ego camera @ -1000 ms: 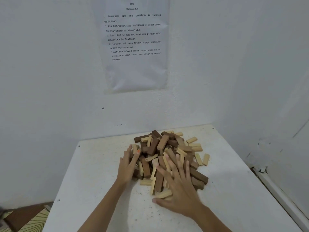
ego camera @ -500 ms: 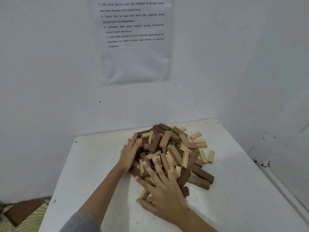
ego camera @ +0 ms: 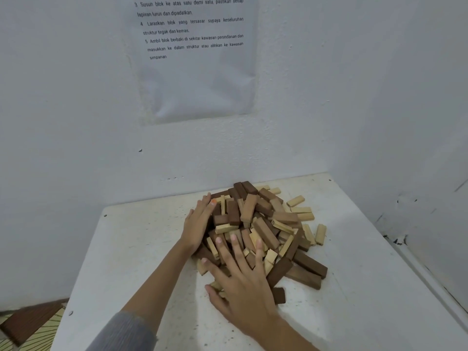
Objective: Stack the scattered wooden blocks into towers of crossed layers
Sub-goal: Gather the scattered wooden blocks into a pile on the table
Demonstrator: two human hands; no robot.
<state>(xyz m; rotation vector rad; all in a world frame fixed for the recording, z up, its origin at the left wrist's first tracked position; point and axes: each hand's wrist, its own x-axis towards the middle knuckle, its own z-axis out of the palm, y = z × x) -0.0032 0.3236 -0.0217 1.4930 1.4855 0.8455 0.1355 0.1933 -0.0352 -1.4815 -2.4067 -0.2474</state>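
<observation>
Compared with a second before, both hands had moved forward, and the pile [ego camera: 258, 224] of blocks had been pushed toward the back wall [ego camera: 76, 122]. It now stood tighter and higher, and the pale blocks that lay in front of it earlier were swept into it. In my judgement this was still the gathering step. No layer was laid yet, so the towers were not begun.

The left hand [ego camera: 198, 225] stood on its edge on the worktop [ego camera: 126, 249], with the palm turned against the left side of the pile. Its fingers [ego camera: 205, 206] were straight and pressed together, and they held nothing. The grey sleeve [ego camera: 126, 333] showed low on this arm.

The right hand [ego camera: 244, 282] lay flat, palm down, on the near side of the pile. Its fingers [ego camera: 236, 249] were spread wide over the blocks, with the thumb out to the left, and they pressed but did not grip.

To the right, a few pale blocks [ego camera: 320, 234] lay loose just beside the pile, outside both hands. Probably they must be collected too before the stacking can start.
</observation>
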